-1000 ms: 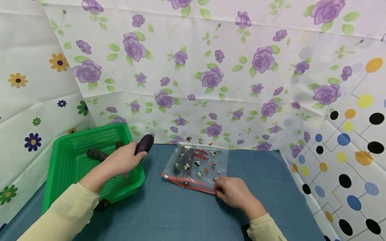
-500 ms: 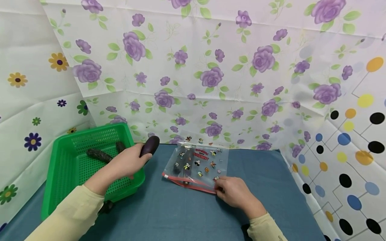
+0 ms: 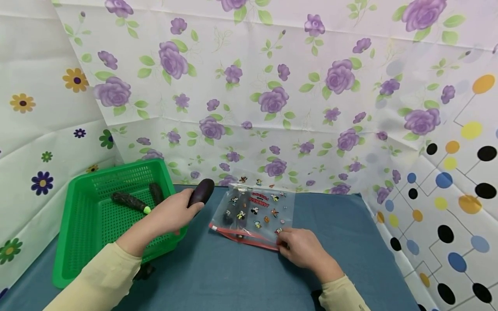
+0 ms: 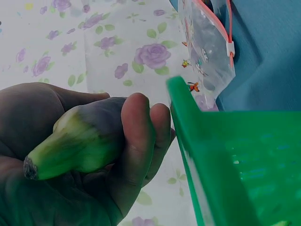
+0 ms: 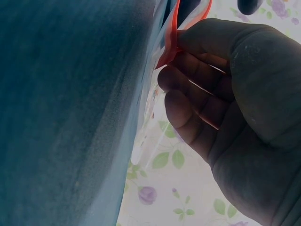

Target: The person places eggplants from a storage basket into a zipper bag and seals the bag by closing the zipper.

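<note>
My left hand (image 3: 173, 214) grips a dark purple eggplant (image 3: 202, 192) above the right rim of the green basket (image 3: 64, 242). In the left wrist view the eggplant's pale green stem end (image 4: 70, 146) points out of the palm, fingers curled round its body. A clear zip bag (image 3: 254, 211) with cartoon prints and a red zip edge lies flat to the right of the eggplant. Dark shapes show through its left part; their kind is unclear. At the bag's near right corner, my right hand (image 3: 305, 248) pinches the red edge (image 5: 170, 44) between thumb and finger.
Inside the basket lie two dark, bumpy, long vegetables (image 3: 128, 201), one with a bright green end. Blue cloth (image 3: 233, 280) covers the table. A flowered sheet (image 3: 249, 103) hangs behind, and a dotted sheet (image 3: 447, 207) borders the right side.
My left hand has moved right with the eggplant, from over the basket toward the bag. More of the basket's vegetables now shows. The right hand stays at the bag's corner.
</note>
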The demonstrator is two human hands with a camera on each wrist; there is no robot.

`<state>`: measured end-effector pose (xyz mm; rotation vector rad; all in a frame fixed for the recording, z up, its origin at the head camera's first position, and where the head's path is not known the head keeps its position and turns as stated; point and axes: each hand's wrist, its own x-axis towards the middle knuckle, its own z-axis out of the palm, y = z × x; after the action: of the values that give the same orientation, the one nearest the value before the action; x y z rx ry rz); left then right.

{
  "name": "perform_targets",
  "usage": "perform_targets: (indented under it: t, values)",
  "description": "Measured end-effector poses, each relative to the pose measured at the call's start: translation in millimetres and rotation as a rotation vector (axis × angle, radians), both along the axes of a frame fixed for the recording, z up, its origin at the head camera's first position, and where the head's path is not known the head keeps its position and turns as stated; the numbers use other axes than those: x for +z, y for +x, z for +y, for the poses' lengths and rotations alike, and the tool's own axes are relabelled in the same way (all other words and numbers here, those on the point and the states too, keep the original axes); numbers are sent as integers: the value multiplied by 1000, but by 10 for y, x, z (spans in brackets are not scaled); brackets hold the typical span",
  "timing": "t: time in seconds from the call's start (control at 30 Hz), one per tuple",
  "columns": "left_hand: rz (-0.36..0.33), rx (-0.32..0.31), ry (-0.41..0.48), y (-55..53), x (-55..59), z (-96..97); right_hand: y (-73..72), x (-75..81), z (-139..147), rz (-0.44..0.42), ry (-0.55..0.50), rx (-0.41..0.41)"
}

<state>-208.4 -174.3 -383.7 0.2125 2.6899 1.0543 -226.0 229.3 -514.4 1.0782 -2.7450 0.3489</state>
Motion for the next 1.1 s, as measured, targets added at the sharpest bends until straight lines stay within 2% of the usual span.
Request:
perform_targets:
  t: [0.3,0.77,1.1]
  values:
    - [13,-6,-2,43,-35,104,-3,-15,0,-9,0,-2]
    - [12,-22,12,15,-112,251,1,2,5,-13,0,-2]
    - [21,-38,24,41,-186,350,5,2,2,-4,-8,2]
